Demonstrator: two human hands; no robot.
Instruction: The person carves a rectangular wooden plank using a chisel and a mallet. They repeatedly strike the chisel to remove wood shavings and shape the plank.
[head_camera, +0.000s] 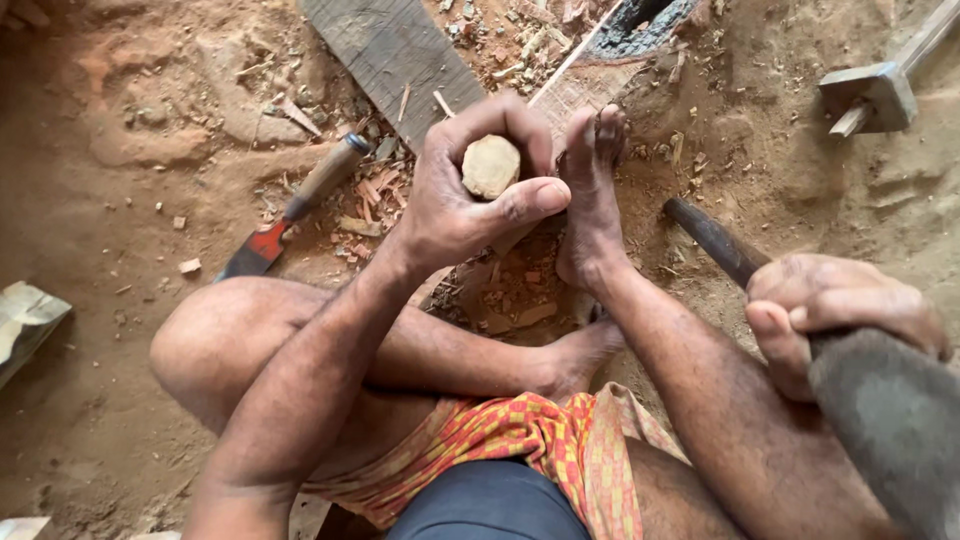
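1. Head view: the person sits on bare earth with legs folded, looking down at both hands.
2. The left hand (470, 195) is closed around a wooden handle (490, 166) held upright, its pale round end showing between thumb and forefinger. What lies at the handle's lower end is hidden by the hand.
3. The handle stands over a plank (400, 55) that runs away from the person, just beside the toes of one bare foot (592, 200), which rests on the wood.
4. The right hand (835, 310) is closed around a heavy dark mallet (885, 410), held at the lower right, well apart from the left hand. Its thick grey head fills the corner nearest the camera, and a dark shaft pokes out above the fist.
5. A chisel (300, 205) with a pale wooden grip and a red-marked blade lies on the ground left of the plank.
6. Wood chips (370, 195) are scattered around the plank and the foot.
7. Another wooden tool (880, 90) lies at the upper right.
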